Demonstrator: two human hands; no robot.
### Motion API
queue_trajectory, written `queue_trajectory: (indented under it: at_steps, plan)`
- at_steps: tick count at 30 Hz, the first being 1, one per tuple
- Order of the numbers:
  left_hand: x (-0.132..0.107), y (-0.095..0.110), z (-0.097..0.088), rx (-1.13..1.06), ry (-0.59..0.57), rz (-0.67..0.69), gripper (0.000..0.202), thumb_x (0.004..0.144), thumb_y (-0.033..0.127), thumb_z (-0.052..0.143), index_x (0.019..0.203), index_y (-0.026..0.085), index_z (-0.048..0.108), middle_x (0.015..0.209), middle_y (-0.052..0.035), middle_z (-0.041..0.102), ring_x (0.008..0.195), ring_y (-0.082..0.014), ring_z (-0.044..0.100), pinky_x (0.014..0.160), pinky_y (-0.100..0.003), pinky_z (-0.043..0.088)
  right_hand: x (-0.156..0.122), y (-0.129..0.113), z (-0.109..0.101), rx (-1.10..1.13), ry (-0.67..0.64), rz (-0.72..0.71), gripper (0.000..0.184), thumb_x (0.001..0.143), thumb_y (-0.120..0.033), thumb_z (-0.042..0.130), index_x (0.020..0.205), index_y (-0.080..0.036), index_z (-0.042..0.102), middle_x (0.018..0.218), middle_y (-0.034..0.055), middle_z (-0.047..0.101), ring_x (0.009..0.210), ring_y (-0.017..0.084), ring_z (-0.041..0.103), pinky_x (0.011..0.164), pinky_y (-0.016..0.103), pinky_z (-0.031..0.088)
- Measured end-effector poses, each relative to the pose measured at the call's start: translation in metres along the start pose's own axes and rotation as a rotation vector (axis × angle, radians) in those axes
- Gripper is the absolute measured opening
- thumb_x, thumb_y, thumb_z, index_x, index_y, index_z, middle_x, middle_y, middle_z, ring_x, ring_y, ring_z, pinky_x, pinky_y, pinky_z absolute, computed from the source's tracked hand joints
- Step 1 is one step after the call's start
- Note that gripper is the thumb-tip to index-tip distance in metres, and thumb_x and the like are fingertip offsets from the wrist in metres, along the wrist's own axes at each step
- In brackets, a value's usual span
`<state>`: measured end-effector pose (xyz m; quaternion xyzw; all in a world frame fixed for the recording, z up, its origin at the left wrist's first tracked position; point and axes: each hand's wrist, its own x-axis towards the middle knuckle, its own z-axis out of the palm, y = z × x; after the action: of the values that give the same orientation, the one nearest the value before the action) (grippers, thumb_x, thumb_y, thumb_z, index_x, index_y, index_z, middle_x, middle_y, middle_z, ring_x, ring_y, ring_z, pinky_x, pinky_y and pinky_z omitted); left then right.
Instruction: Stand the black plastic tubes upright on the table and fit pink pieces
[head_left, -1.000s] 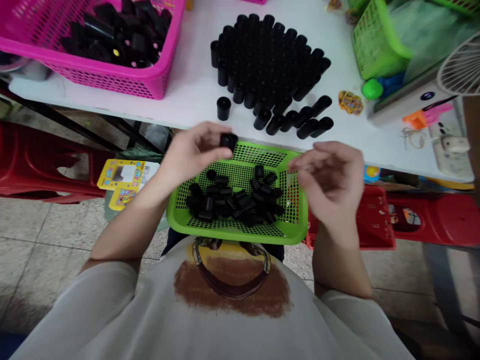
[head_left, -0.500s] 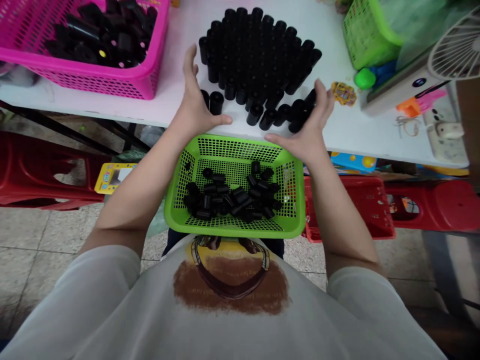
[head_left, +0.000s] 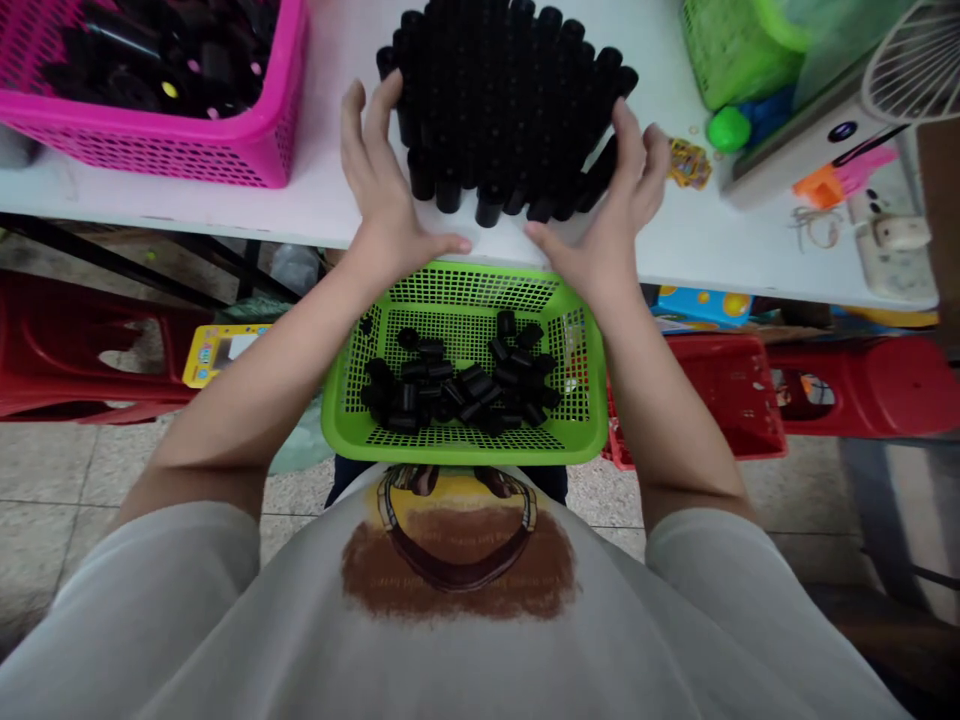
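A dense cluster of black cylinders (head_left: 495, 110) stands upright on the white table, its front row close to the near edge. On the cluster's left side is my left hand (head_left: 386, 190), fingers spread and stretched forward, thumb pointing inward. My right hand (head_left: 607, 205) flanks the right side in the same way, its fingertips by the outer cylinders. Both hands are open around the group, with nothing gripped. Below them, in front of my body, a green basket (head_left: 465, 455) contains several short black cylindrical pieces (head_left: 476, 380) lying loose.
A pink basket (head_left: 277, 140) full of black parts stands at the table's left. To the right are a green basket (head_left: 709, 60), a small fan (head_left: 911, 70), a green ball (head_left: 728, 129) and a power strip (head_left: 900, 250). Red stools (head_left: 892, 385) stand below.
Both hands have pushed at the cylinders' sides; the stray front ones now stand closer in, and the cluster is tighter and farther from the edge. The view has shifted slightly.
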<state>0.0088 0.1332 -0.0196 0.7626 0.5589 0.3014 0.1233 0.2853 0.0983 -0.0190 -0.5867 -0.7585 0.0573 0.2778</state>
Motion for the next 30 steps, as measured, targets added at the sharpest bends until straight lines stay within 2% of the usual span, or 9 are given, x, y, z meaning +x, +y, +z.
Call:
queue_trajectory:
  at_steps: [2, 5, 8, 10, 13, 16, 22, 26, 30]
  plan:
    - [-0.028, 0.003, -0.015, -0.013, -0.103, 0.051, 0.110, 0.081, 0.062, 0.086, 0.165, 0.021, 0.028, 0.176, -0.0077, 0.023, 0.164, -0.0299, 0.010, 0.137, -0.045, 0.012, -0.027, -0.008, -0.001, 0.058, -0.025, -0.012, 0.061, 0.107, -0.050, 0.058, 0.159, -0.025, 0.039, 0.149, 0.0154, 0.059, 0.149, 0.034, 0.038, 0.123, 0.064, 0.036]
    - [-0.073, -0.001, -0.030, -0.032, -0.499, 0.111, 0.074, 0.093, 0.052, 0.074, 0.154, 0.020, 0.049, 0.163, -0.0156, 0.042, 0.152, -0.0341, 0.041, 0.129, -0.053, 0.033, -0.072, -0.017, -0.002, 0.149, -0.450, -0.158, 0.036, 0.104, -0.037, 0.063, 0.137, -0.026, 0.063, 0.129, 0.0114, 0.069, 0.119, 0.030, 0.065, 0.104, 0.054, 0.056]
    - [-0.110, -0.009, -0.031, 0.100, -1.007, 0.085, 0.087, 0.081, 0.048, 0.085, 0.157, 0.028, 0.049, 0.169, -0.0190, 0.041, 0.148, -0.0456, 0.050, 0.118, -0.064, 0.043, -0.110, -0.024, 0.006, 0.044, -0.828, -0.224, 0.042, 0.092, -0.035, 0.078, 0.132, -0.024, 0.069, 0.123, 0.0123, 0.070, 0.113, 0.033, 0.068, 0.093, 0.051, 0.062]
    - [-0.122, -0.013, -0.025, 0.215, -1.191, 0.086, 0.097, 0.074, 0.039, 0.091, 0.161, 0.032, 0.047, 0.175, -0.0197, 0.033, 0.154, -0.0525, 0.042, 0.119, -0.069, 0.040, -0.124, -0.025, 0.016, -0.055, -0.884, -0.199, 0.049, 0.090, -0.035, 0.080, 0.136, -0.024, 0.068, 0.122, 0.0139, 0.070, 0.116, 0.036, 0.067, 0.091, 0.053, 0.064]
    - [-0.122, -0.018, -0.018, 0.243, -1.124, 0.082, 0.099, 0.079, 0.027, 0.085, 0.167, 0.034, 0.038, 0.180, -0.0168, 0.025, 0.159, -0.0505, 0.035, 0.121, -0.066, 0.040, -0.128, -0.020, 0.029, -0.094, -0.761, -0.151, 0.049, 0.095, -0.032, 0.073, 0.143, -0.024, 0.066, 0.127, 0.0156, 0.068, 0.119, 0.037, 0.066, 0.097, 0.057, 0.062]
    - [-0.111, -0.028, -0.028, 0.127, -0.817, 0.066, 0.086, 0.092, 0.025, 0.070, 0.169, 0.033, 0.033, 0.181, -0.0119, 0.024, 0.158, -0.0427, 0.040, 0.122, -0.057, 0.045, -0.123, -0.012, 0.028, -0.055, -0.561, -0.092, 0.045, 0.101, -0.028, 0.061, 0.145, -0.025, 0.063, 0.135, 0.0171, 0.065, 0.126, 0.038, 0.066, 0.106, 0.060, 0.059]
    - [-0.101, -0.047, -0.064, 0.005, -0.491, 0.062, 0.049, 0.104, 0.046, 0.056, 0.150, 0.031, 0.062, 0.145, -0.0014, 0.071, 0.132, -0.0344, 0.067, 0.119, -0.052, 0.051, -0.120, -0.008, 0.009, 0.051, -0.383, -0.035, 0.040, 0.102, -0.035, 0.060, 0.141, -0.025, 0.065, 0.134, 0.0167, 0.067, 0.129, 0.037, 0.065, 0.112, 0.061, 0.054]
    - [-0.104, -0.030, -0.050, 0.074, -0.508, 0.064, 0.046, 0.109, 0.034, 0.041, 0.145, 0.023, 0.067, 0.139, -0.0066, 0.075, 0.125, -0.0284, 0.072, 0.115, -0.045, 0.054, -0.121, -0.019, 0.020, 0.035, -0.481, -0.101, 0.039, 0.103, -0.035, 0.057, 0.137, -0.022, 0.068, 0.135, 0.0182, 0.067, 0.129, 0.038, 0.065, 0.112, 0.060, 0.054]
    - [-0.104, -0.018, -0.033, 0.283, -0.643, 0.049, 0.051, 0.103, 0.015, 0.040, 0.146, 0.017, 0.067, 0.156, -0.0153, 0.063, 0.156, -0.0364, 0.046, 0.132, -0.064, 0.027, -0.123, -0.033, 0.036, -0.049, -0.670, -0.235, 0.047, 0.102, -0.034, 0.059, 0.147, -0.021, 0.063, 0.155, 0.0207, 0.058, 0.144, 0.043, 0.053, 0.112, 0.065, 0.049]
